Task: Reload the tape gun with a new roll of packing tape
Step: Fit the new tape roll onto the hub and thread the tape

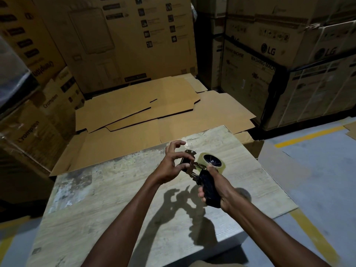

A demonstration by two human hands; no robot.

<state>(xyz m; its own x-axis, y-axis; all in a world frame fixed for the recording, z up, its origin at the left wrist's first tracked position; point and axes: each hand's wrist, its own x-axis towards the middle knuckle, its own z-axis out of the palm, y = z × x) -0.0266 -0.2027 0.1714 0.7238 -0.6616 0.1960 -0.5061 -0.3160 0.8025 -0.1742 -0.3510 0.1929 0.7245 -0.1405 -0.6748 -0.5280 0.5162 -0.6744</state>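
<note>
I hold a black tape gun [209,187] above the pale wooden table [107,199]. My right hand [219,191] grips its handle, thumb reaching up to the roll. A clear roll of packing tape [216,166] sits on the gun's black hub. My left hand [173,164] is at the gun's metal front end [190,160], thumb and forefinger pinching there while the other fingers spread upward. Whether a tape end lies between those fingers I cannot tell.
Flattened cardboard sheets [154,110] lie beyond the table's far edge. Stacked cartons [289,60] rise on the right, more cartons [38,93] on the left and behind. A grey floor with yellow lines [308,137] runs along the right.
</note>
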